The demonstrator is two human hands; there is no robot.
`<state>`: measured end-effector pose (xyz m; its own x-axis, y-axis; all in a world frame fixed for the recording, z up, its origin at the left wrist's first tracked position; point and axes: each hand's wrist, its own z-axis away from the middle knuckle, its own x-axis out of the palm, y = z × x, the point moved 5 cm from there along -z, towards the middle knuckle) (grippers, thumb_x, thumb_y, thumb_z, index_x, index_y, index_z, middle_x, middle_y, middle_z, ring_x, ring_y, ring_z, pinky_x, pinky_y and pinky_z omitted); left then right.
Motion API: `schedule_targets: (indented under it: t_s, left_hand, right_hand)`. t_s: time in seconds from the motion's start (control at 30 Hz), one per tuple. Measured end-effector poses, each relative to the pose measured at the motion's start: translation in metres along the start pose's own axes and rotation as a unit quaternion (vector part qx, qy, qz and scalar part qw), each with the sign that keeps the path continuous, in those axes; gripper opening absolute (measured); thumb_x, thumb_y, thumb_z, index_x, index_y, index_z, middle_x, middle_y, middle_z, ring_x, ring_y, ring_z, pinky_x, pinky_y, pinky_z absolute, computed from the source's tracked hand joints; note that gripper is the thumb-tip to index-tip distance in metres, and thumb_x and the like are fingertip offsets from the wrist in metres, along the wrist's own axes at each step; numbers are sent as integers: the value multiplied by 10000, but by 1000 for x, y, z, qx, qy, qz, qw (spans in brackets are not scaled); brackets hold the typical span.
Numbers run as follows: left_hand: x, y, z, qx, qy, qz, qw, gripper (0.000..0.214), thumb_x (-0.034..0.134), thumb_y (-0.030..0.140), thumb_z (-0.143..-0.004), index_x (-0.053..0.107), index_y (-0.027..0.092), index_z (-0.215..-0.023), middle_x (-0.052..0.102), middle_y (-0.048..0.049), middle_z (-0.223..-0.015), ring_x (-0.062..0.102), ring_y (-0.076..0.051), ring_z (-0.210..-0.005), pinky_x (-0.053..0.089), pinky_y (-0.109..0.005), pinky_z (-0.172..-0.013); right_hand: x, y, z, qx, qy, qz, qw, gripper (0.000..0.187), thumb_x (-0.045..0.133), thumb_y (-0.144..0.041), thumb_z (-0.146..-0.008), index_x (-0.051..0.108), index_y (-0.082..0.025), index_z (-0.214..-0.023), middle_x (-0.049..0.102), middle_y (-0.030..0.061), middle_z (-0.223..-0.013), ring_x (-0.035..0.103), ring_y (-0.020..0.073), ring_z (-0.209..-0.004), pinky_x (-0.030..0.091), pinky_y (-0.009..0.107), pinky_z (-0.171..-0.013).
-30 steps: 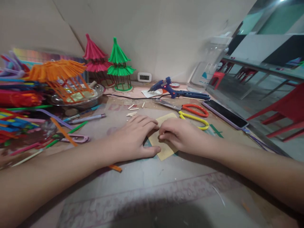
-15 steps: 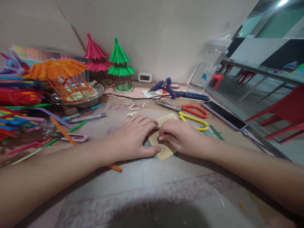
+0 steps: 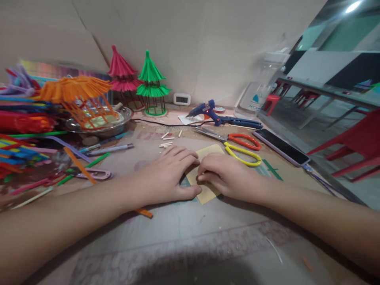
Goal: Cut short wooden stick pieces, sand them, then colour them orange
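A pale yellow square sheet (image 3: 207, 192) lies on the covered tabletop, partly hidden by both hands. My left hand (image 3: 170, 174) rests palm down at its left edge, fingers stretched forward and thumb reaching out along the sheet's near side. Over the sheet's right half, my right hand (image 3: 230, 174) is closed in a pinch, thumb against forefinger. A tiny pale tip shows at that pinch, too small to name. Just beyond my left hand are several short cream stick pieces (image 3: 166, 144). Scissors (image 3: 242, 148) with red and yellow handles lie beyond my right hand.
A blue glue gun (image 3: 204, 111), a phone (image 3: 282, 147) and a water bottle (image 3: 258, 87) stand or lie at the back and right. Green (image 3: 152, 85), pink (image 3: 122, 75) and orange (image 3: 75, 91) pavilion models are at the back left, near pipe cleaners (image 3: 26, 118).
The camera view has shifted slightly, so everything sits a little lower. My hands stay almost in the same place over the yellow sheet.
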<state>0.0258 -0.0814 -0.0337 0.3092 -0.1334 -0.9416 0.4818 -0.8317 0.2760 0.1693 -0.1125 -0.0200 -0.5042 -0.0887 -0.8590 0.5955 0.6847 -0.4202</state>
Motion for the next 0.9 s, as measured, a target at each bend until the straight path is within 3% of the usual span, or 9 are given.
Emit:
schedule_targets:
  t_s: [0.3,0.7,0.8,0.9]
  left_hand:
    - [-1,0,0,-4,-7,5,1000,467,674,526,-834,624,191,-1157,620,-101,-1299,513,-335,-1232,385,-505,-1083]
    - [-2,2,0,4,-3,0,1000,479,668,515,-844,616,180,-1183,622,-112,-1296,516,-336,-1227,392,-516,-1079]
    - [-2,2,0,2,-7,-3,1000,462,676,507,-838,618,178,-1158,621,-113,-1296,517,-336,-1223,391,-520,-1080]
    - [-2,1,0,1,-6,-10,1000,460,661,525,-847,620,182,-1149,618,-112,-1304,518,-338,-1222,389,-522,-1079]
  right_hand:
    - [-1,1,-1,-1,-10,20,1000,135,584,-108,-887,623,-161,-770,669,41,-760,595,169,-744,415,271,-698]
    - [1,3,1,25,-11,-31,999,148,556,-139,-914,610,-173,-781,665,29,-759,586,152,-708,411,254,-659]
    - [2,-1,0,-4,-17,17,1000,143,564,-119,-893,616,-166,-768,676,54,-783,600,180,-762,422,286,-714]
    - [1,0,0,14,-16,20,1000,132,564,-121,-897,620,-166,-786,673,49,-776,599,175,-748,417,277,-693]
